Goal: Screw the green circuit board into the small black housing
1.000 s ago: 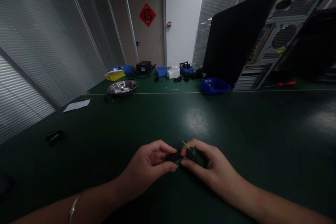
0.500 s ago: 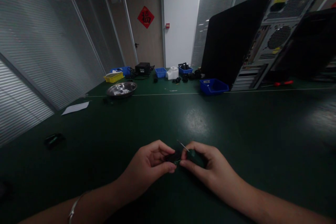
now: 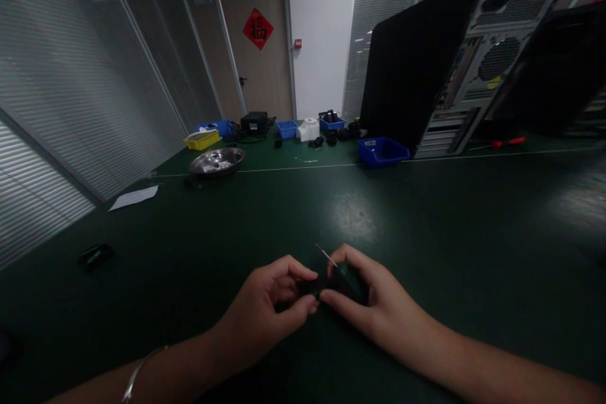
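Observation:
Between thumb and fingers, my left hand (image 3: 272,300) grips a small dark part (image 3: 310,285) whose kind I cannot make out. My right hand (image 3: 367,290) is wrapped round a screwdriver (image 3: 350,281) with a dark green handle. Its thin metal shaft points up and to the left, away from the part. The right thumb tip rests against or very near the part's right end, close to the left thumb. Both hands are just above the green tabletop (image 3: 284,214). Shadow hides much of the part.
A dark object (image 3: 95,257) lies at the left, below a white paper (image 3: 134,197). Farther back stand a metal bowl (image 3: 216,162), a yellow bin (image 3: 202,139), a black box (image 3: 254,122), a white device (image 3: 308,130) and a blue bin (image 3: 383,153). A computer case (image 3: 416,57) stands at the right.
The right hand has shifted slightly up and left, and the screwdriver's tip has moved with it. The left hand still holds the dark part. The background has shifted a little to the left.

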A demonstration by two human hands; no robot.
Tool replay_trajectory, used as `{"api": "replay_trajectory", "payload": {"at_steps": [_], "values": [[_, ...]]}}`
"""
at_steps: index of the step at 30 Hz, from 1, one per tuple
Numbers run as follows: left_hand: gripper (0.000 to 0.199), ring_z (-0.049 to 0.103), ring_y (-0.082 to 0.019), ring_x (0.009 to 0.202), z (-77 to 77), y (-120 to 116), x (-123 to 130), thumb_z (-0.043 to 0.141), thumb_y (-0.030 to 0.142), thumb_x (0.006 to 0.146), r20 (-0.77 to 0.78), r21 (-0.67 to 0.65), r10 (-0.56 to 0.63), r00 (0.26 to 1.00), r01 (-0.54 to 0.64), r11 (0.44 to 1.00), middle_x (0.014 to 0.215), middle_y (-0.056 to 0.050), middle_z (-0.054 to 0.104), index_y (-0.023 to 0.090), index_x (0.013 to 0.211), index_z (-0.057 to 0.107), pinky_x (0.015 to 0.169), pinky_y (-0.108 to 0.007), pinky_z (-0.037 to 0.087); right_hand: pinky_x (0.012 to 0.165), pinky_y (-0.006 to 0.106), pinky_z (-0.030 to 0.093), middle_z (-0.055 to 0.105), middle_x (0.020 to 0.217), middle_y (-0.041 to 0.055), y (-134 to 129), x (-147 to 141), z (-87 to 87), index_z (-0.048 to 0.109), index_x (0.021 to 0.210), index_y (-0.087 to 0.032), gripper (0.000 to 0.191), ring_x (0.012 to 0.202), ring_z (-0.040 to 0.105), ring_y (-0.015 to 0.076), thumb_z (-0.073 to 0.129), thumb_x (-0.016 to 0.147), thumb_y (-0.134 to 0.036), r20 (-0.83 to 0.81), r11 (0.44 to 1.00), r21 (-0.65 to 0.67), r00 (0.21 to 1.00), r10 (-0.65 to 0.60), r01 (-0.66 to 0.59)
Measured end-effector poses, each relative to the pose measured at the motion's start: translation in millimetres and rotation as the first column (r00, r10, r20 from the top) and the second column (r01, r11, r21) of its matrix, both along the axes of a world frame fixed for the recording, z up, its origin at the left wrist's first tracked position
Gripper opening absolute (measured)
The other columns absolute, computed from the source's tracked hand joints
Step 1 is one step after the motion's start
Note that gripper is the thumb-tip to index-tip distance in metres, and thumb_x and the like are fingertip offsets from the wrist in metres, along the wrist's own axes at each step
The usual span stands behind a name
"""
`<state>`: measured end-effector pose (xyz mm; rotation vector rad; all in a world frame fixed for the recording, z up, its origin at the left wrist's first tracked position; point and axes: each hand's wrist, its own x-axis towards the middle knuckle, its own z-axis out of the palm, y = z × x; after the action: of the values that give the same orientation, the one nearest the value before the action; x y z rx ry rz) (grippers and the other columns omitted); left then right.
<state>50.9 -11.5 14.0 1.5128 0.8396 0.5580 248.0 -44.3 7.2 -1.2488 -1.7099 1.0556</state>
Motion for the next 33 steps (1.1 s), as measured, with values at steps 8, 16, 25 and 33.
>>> {"api": "replay_trajectory", "payload": {"at_steps": [8,16,25,33], "values": [[0.02,0.065,-0.018,0.085,-2.9,-4,-1,0.065,0.021,0.082,0.042,0.012,-0.011,0.999,0.011,1.0,0.099,-0.012,0.068,0.012,0.098,0.057,0.078,-0.033,0.052,0.075,0.03,0.048,0.064,0.092,0.0029,-2,-1,0.0,0.059,0.097,-0.018,0.014,0.085,0.06,0.0182,0.061,0.084,-0.018,-0.05,0.995,-0.032,0.995,0.09,-0.091],[0.018,0.065,-0.017,0.077,-2.5,-9,-1,0.064,0.021,0.083,-0.004,0.121,-0.014,1.0,0.015,0.993,0.091,-0.009,0.066,0.013,0.097,0.058,0.069,-0.03,0.052,0.072,0.03,0.049,0.065,0.087,0.0034,-7,-8,6.9,0.056,0.087,-0.018,0.012,0.087,0.061,0.0198,0.062,0.078,-0.013,-0.156,0.991,-0.107,0.986,0.066,-0.083],[0.018,0.064,-0.017,0.079,-6.5,-9,-2,0.061,0.021,0.085,0.022,0.083,-0.046,0.999,0.044,0.996,0.09,-0.008,0.066,0.014,0.1,0.057,0.074,-0.032,0.052,0.074,0.033,0.048,0.064,0.087,0.0048,-8,-8,4.8,0.056,0.086,-0.017,0.01,0.089,0.06,0.0213,0.062,0.079,-0.017,-0.156,0.994,-0.105,0.987,0.026,-0.043],[0.034,0.057,-0.024,0.11,-3.0,13,-32,0.066,0.02,0.083,0.036,0.21,-0.045,0.998,0.037,0.977,0.122,-0.01,0.057,0.018,0.117,0.059,0.096,-0.036,0.048,0.079,0.032,0.049,0.063,0.094,0.0047,-6,-6,6.9,0.056,0.1,-0.017,0.017,0.089,0.06,0.0195,0.058,0.085,-0.025,-0.145,0.994,-0.105,0.989,0.029,-0.045]]}}
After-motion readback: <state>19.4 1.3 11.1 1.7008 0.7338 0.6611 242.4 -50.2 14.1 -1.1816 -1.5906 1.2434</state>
